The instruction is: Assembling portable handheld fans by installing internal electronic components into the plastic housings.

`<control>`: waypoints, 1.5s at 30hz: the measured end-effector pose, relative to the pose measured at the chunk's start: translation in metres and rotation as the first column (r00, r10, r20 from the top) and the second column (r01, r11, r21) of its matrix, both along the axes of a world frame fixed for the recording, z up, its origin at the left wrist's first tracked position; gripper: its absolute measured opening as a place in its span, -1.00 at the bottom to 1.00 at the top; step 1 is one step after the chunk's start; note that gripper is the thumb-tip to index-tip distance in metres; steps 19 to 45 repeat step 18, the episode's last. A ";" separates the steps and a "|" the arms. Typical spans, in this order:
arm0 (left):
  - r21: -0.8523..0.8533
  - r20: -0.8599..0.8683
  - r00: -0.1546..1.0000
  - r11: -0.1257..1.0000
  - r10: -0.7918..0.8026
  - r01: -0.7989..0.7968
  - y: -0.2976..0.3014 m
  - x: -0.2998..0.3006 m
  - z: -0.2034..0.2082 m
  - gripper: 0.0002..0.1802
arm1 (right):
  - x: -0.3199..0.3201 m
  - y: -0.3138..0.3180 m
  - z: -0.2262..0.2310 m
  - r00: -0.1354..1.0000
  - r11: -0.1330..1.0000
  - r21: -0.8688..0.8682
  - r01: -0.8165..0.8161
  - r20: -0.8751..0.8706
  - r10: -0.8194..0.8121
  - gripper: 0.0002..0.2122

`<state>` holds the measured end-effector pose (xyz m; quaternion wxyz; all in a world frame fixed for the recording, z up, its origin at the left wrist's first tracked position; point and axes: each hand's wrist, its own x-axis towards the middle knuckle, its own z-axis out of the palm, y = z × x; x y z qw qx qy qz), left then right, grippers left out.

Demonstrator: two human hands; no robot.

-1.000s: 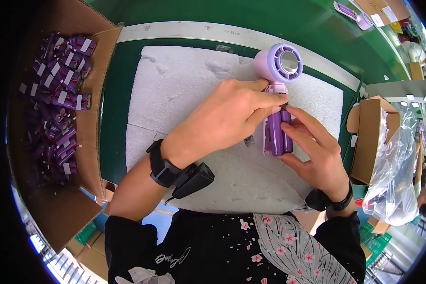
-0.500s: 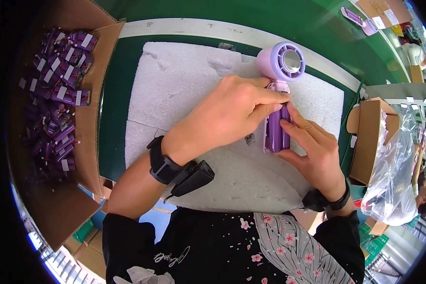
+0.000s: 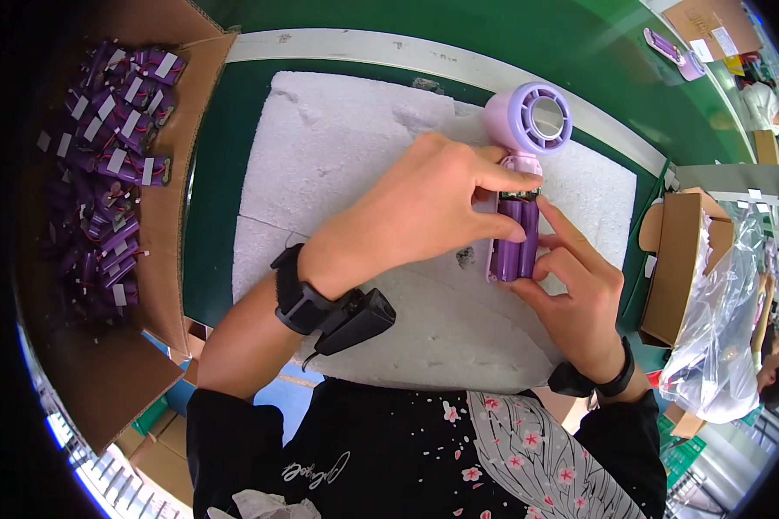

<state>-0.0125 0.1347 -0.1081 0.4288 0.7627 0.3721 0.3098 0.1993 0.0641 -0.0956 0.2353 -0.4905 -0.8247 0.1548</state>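
A: Holding the fan (image 3: pixel 521 186) flat on the foam (image 3: pixel 337 164), what had you got done?

B: Your left hand (image 3: pixel 415 208) pinched down on the purple cells (image 3: pixel 516 235), thumb and forefinger closed over their top end where they met the fan's neck. Your right hand (image 3: pixel 580 298) cradled the open handle from below and the side, fingers closed on it. The cells sat inside the handle, between both hands, with the round head pointing away from you.

A: And what was left?

B: Judging from this view, the cells were seated or nearly so, but the handle lay open with no cover on it; that step looked undone. Whether the wiring at the neck was joined cannot be told.

A: The surface?

B: A white foam sheet, dented and torn in places, lay on a green bench (image 3: pixel 459 26) with a pale strip along its far side.

A: The room?

B: A large carton (image 3: pixel 160 216) to your left held many more purple cells with white tabs. A smaller box (image 3: pixel 675 259) and a clear bag (image 3: pixel 727 337) stood to your right. Another fan (image 3: pixel 666 48) lay far across the bench, and other people worked at the right edge.
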 end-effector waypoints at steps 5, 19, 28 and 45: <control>-0.077 0.010 1.000 0.997 -0.006 0.006 -0.001 0.005 0.004 -0.44 | 0.000 0.002 0.010 1.000 1.000 0.000 0.019 0.019 -0.019 -0.64; -0.099 0.099 0.995 0.995 -0.005 0.015 -0.008 0.009 0.011 -0.46 | 0.029 0.041 -0.017 0.955 0.976 -0.028 -0.218 -0.214 0.207 -0.44; -0.099 0.099 0.995 0.995 -0.005 0.015 -0.008 0.009 0.011 -0.46 | 0.029 0.041 -0.017 0.955 0.976 -0.028 -0.218 -0.214 0.207 -0.44; -0.099 0.099 0.995 0.995 -0.005 0.015 -0.008 0.009 0.011 -0.46 | 0.029 0.041 -0.017 0.955 0.976 -0.028 -0.218 -0.214 0.207 -0.44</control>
